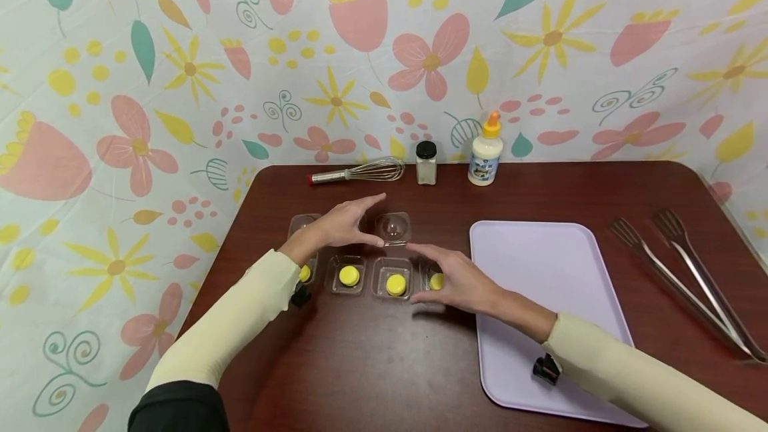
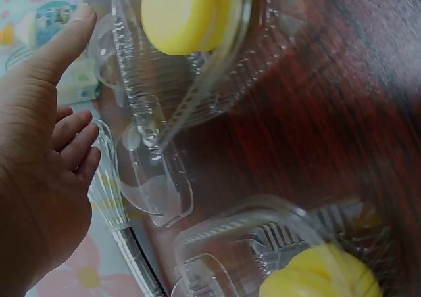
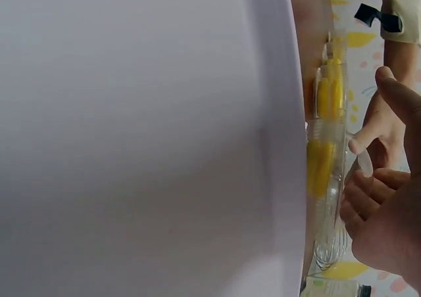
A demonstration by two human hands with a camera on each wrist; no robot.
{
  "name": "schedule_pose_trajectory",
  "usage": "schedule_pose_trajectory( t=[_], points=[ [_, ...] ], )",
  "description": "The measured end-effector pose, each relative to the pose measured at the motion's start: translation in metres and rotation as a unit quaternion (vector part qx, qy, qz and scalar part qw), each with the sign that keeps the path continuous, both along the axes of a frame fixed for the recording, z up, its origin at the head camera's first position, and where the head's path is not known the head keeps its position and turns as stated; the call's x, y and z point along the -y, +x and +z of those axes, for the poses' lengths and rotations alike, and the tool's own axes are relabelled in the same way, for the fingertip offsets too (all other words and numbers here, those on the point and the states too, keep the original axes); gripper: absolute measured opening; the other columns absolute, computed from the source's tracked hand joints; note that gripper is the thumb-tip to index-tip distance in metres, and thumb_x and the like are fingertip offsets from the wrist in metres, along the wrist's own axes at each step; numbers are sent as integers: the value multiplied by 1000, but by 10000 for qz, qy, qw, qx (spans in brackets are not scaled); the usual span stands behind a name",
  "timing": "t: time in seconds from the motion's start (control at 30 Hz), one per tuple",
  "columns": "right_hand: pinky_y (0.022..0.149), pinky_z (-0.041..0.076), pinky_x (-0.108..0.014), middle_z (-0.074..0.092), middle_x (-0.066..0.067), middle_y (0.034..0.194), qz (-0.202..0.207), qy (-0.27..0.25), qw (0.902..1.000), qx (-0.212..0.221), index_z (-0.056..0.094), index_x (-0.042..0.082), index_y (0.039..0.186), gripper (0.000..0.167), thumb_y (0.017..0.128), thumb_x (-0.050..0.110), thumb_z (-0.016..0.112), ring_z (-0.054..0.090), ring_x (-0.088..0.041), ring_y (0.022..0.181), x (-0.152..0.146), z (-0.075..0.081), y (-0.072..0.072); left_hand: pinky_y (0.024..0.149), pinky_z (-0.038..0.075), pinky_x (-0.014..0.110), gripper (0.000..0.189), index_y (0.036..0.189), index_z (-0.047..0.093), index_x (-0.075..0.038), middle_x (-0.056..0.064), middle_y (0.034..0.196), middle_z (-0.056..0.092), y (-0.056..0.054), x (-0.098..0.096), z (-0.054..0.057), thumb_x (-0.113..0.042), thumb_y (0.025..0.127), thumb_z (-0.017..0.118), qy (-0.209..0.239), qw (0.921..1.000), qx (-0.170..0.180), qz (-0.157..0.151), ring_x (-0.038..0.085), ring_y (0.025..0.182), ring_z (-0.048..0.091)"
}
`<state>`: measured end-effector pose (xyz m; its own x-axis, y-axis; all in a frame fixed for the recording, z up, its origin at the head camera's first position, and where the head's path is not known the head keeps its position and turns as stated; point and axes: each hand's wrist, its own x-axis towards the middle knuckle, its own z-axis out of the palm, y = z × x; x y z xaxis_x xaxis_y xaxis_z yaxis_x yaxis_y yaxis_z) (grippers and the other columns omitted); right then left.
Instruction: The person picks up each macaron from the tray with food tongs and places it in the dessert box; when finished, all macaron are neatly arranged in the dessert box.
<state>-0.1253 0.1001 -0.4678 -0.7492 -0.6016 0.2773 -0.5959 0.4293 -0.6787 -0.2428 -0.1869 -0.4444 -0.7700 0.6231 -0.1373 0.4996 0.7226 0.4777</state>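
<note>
In the head view, left of the one tray [image 1: 543, 325], we count four yellow rounds [image 1: 396, 285] in four clear boxes [image 1: 384, 296]. The left hand [image 1: 345, 222] and right hand [image 1: 459, 282] flank one open lid [image 1: 393, 227], neither grasping; contact we cannot tell. Beyond the tray we find one whisk, [image 1: 360, 171] one shaker [image 1: 427, 167] and one bottle [image 1: 485, 159]. The left-wrist view shows us two rounds. In the right-wrist view, we see both hands beside the tray.

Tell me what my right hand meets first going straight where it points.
Your right hand would likely meet the clear lid just ahead; whether it touches now is hard to tell.
</note>
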Motion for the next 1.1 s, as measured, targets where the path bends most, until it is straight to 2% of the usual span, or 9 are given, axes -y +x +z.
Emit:
schedule_pose_trajectory(
  t=[0.13,0.17,0.27,0.37,0.4,0.63,0.9,1.1],
  points=[
    [107,52,-50,67,-16,142,-69,93,9999,-48,59,-2,147,87,76,29,99,65,-31,129,5,-2,-1,123,35,49,105,168,30,-10,7,171,35,-2,-1,-3,-48,89,86,-145,9998,-50,-108,28,154,37],
    [106,53,-50,67,-16,141,-85,114,9999,-49,60,-2,146,86,76,30,99,69,-30,122,6,-2,-2,123,35,50,104,168,31,-9,7,170,36,-3,-1,-4,-47,89,86,-182,9997,-61,-138,28,154,37],
    [103,55,-50,69,-14,139,-150,232,9996,-100,63,0,144,86,74,33,100,70,-28,119,10,-3,-2,123,35,49,100,166,34,-9,7,169,39,-4,-3,-7,-45,89,87,-245,9994,-85,-226,29,153,39],
    [99,57,-49,71,-12,136,-224,388,9988,-176,66,2,142,86,72,37,101,71,-28,117,14,-4,-2,122,36,49,97,165,38,-8,7,166,44,-5,-4,-10,-44,89,87,-294,9990,-133,-296,28,152,42],
    [97,58,-49,72,-11,135,-258,451,9984,-231,66,2,141,86,71,38,101,70,-28,122,15,-5,-2,122,37,49,96,164,39,-8,7,165,45,-5,-4,-11,-44,89,87,-310,9989,-155,-310,28,151,42],
    [86,62,-48,73,-10,132,-397,712,9956,-471,67,4,140,88,68,41,102,72,-29,116,20,-8,-3,120,38,52,94,163,42,-9,5,160,52,-5,-6,-13,-44,88,88,-414,9984,-256,-288,28,149,45],
    [87,62,-48,73,-10,132,-411,790,9948,-494,67,5,140,82,72,38,101,72,-29,115,20,-10,-3,119,40,51,91,162,43,-10,5,158,53,-5,-6,-16,-44,89,87,-502,9972,-447,-314,27,148,47],
    [86,62,-48,73,-11,132,-406,773,9949,-504,67,4,140,81,73,36,100,73,-30,115,20,-11,-4,116,44,49,87,160,45,-9,6,153,58,-5,-6,-17,-42,91,86,-450,9963,-630,-361,26,142,53]
  ],
)
